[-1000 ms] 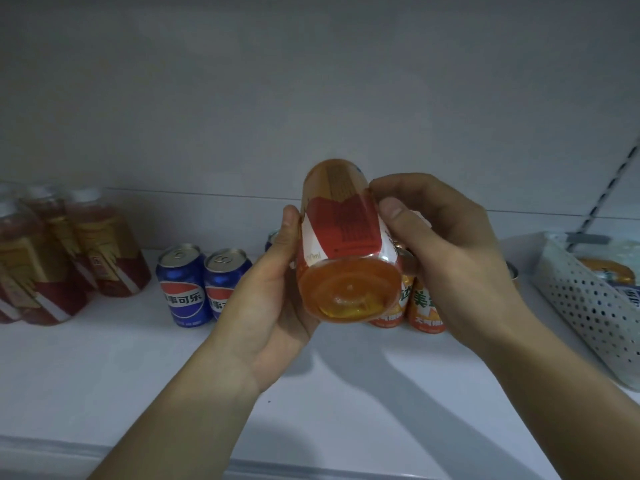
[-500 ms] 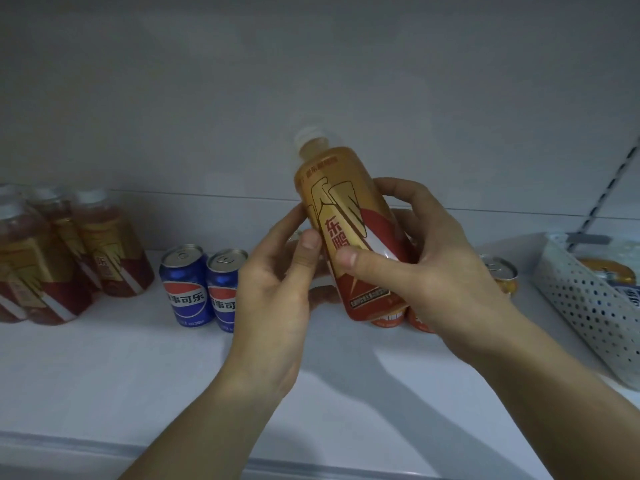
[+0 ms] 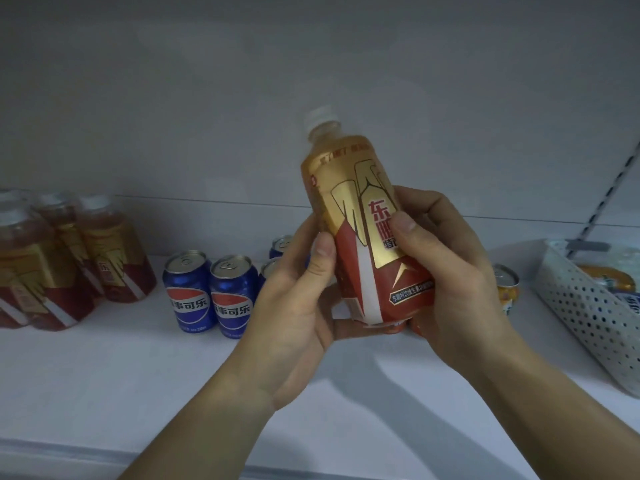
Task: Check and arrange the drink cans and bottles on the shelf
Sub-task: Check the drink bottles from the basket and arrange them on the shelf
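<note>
I hold an orange drink bottle with a gold and red label and a white cap, nearly upright and leaning a little left, above the white shelf. My left hand grips its lower left side with the thumb on the label. My right hand wraps the right side, thumb across the front. Several bottles of the same kind stand at the far left. Two blue Pepsi cans stand left of my hands, with more blue cans partly hidden behind them. An orange can shows to the right.
A white perforated basket holding cans sits at the right edge of the shelf. A slotted metal upright runs up the back wall at the right. The shelf's front lip crosses the bottom.
The bottle went from lying with its base toward me to nearly upright with its front label facing me. Both hands shifted their grip around it and stayed in the same area.
</note>
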`<state>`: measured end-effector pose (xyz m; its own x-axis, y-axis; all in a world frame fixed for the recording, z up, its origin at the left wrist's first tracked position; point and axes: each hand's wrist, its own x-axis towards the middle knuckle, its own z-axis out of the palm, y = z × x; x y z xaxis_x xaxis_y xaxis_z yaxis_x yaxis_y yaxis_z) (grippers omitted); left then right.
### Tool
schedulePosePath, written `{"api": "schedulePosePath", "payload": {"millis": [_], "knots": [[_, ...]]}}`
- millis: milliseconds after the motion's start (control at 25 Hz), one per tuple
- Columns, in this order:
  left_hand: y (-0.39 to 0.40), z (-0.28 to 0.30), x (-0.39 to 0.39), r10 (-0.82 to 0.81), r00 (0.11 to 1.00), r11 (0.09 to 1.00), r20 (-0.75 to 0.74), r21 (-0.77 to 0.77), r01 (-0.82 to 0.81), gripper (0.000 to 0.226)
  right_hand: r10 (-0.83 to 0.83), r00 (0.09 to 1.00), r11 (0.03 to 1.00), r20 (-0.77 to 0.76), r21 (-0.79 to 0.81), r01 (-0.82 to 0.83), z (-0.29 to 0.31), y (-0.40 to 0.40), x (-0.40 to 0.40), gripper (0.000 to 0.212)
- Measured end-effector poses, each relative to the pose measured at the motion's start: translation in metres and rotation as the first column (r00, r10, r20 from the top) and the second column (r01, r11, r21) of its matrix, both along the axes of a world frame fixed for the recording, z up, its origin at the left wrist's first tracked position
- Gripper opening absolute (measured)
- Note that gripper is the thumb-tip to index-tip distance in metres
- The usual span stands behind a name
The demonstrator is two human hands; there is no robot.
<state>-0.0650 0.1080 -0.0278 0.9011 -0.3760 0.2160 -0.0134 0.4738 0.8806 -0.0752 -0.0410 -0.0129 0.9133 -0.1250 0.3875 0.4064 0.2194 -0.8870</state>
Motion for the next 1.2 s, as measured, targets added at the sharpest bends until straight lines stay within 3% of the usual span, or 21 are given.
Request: {"api": "schedulePosePath", "payload": {"millis": [160, 240, 520, 840, 1000, 1200], "knots": [[0.001, 0.000, -0.001, 0.054, 0.999, 0.998, -0.008, -0.011, -0.054, 0.053, -0.162, 0.984, 0.962, 0.079, -0.209, 0.175, -0.007, 0.000, 0.007, 0.035], [0.002, 0.001, 0.000, 0.058, 0.998, 0.998, -0.016, -0.014, -0.058, 0.048, -0.208, 0.972, 0.960, 0.108, -0.168, 0.224, -0.007, -0.002, 0.011, 0.028], [0.004, -0.001, 0.001, 0.156, 0.984, 0.986, 0.081, 0.054, -0.160, 0.047, -0.093, 0.992, 0.983, 0.084, -0.150, 0.105, -0.006, -0.012, 0.013, 0.025], [0.001, -0.004, 0.003, 0.272, 0.946, 0.952, 0.174, 0.090, -0.291, 0.051, -0.079, 0.994, 0.959, 0.071, -0.268, 0.095, -0.008, -0.009, 0.010, 0.048], [0.002, -0.002, -0.001, 0.271, 0.942, 0.950, 0.196, 0.107, -0.295, 0.056, -0.068, 0.997, 0.984, 0.036, -0.161, 0.073, -0.008, -0.014, 0.012, 0.037], [-0.006, -0.001, -0.006, 0.287, 0.946, 0.945, 0.147, 0.114, -0.305, 0.048, -0.153, 0.982, 0.948, 0.110, -0.263, 0.177, -0.008, -0.014, 0.006, 0.030]]}}
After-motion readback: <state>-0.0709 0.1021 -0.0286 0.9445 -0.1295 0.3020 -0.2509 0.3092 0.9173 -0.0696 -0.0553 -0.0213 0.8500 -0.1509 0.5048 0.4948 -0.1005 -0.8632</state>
